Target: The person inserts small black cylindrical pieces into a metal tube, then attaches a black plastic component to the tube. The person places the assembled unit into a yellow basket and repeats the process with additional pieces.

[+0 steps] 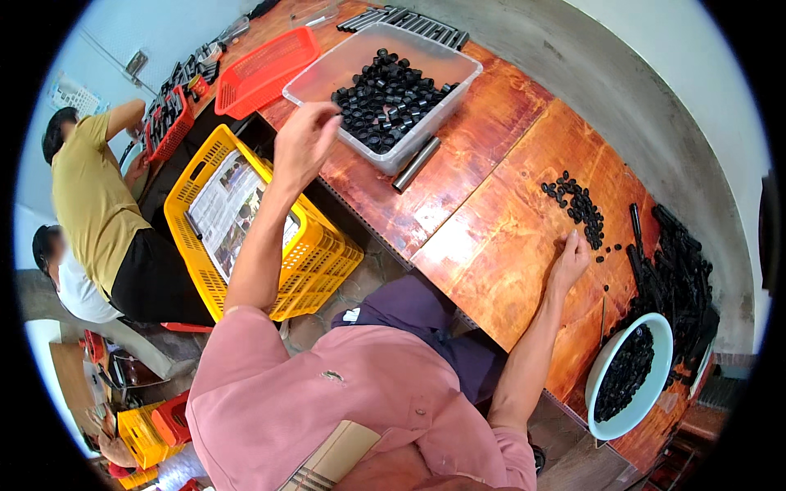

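My left hand (307,146) is raised at the near left corner of a clear plastic bin (463,78), its fingers loosely bent and apart, with nothing visible in them. Inside the bin lies a heap of short black ring-shaped caps (389,106). A dark shiny tube (417,164) rests on the table against the bin's near side. To the right, my right hand (571,260) is low over the table beside a scatter of small black round pieces (580,204). Its thumb and fingertips are pinched together; anything between them is too small to make out.
A yellow crate (323,266) with newspaper (233,200) inside stands left of the wooden table (475,254). Beyond it is a red basket (266,69). A pale blue bowl (665,360) of black pieces and a pile of black tubes (675,270) occupy the right. Two people are at far left.
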Demonstrator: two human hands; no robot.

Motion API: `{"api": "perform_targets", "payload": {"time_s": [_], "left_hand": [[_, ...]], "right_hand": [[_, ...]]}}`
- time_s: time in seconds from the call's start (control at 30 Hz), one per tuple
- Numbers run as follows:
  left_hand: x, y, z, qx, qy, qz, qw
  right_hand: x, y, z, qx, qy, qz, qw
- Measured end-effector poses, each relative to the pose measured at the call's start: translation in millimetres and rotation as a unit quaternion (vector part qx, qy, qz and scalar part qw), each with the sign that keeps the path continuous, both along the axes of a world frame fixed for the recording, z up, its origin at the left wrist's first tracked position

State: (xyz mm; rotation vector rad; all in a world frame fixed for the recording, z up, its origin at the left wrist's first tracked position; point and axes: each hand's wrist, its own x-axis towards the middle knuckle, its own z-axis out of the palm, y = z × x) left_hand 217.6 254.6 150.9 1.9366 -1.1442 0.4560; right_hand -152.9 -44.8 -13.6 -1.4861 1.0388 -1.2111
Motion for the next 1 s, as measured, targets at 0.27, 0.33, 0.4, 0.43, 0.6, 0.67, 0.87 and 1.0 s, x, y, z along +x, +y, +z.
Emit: {"api": "perform_targets", "payload": {"time_s": [0.27, 0.33, 0.4, 0.43, 0.6, 0.67, 0.87, 1.0], "left_hand": [[68.4, -104.7, -11.8, 0.536, 0.103, -0.137, 0.827], [73.7, -120.4, -22.4, 0.62, 0.147, -0.141, 0.758], [76.5, -122.0, -32.2, 0.586, 0.195, -0.177, 0.766], [73.9, -125.0, -32.4, 0.569, 0.22, -0.195, 0.767], [73.1, -120.7, -32.7, 0.589, 0.187, -0.209, 0.758], [67.6, -118.7, -26.1, 0.572, 0.09, -0.205, 0.789], [67.0, -104.8, -15.2, 0.337, -0.064, -0.125, 0.931], [-3.0, -109.8, 18.3, 0.191, -0.05, -0.136, 0.971]], "right_hand": [[4.0, 0.6, 2.8, -0.012, 0.011, -0.021, 1.0], [3.5, 1.4, 4.3, -0.005, 0.009, -0.017, 1.0], [3.3, 1.8, 5.9, 0.003, 0.012, -0.013, 1.0], [2.2, 0.9, 4.6, 0.008, 0.009, -0.011, 1.0], [2.9, 3.8, 10.1, 0.02, 0.001, -0.009, 1.0], [0.8, 4.0, 12.3, 0.018, 0.013, -0.008, 1.0], [5.5, 8.2, 15.8, 0.024, 0.016, 0.001, 1.0], [-0.3, 5.2, 15.4, 0.021, 0.019, -0.01, 1.0]]}}
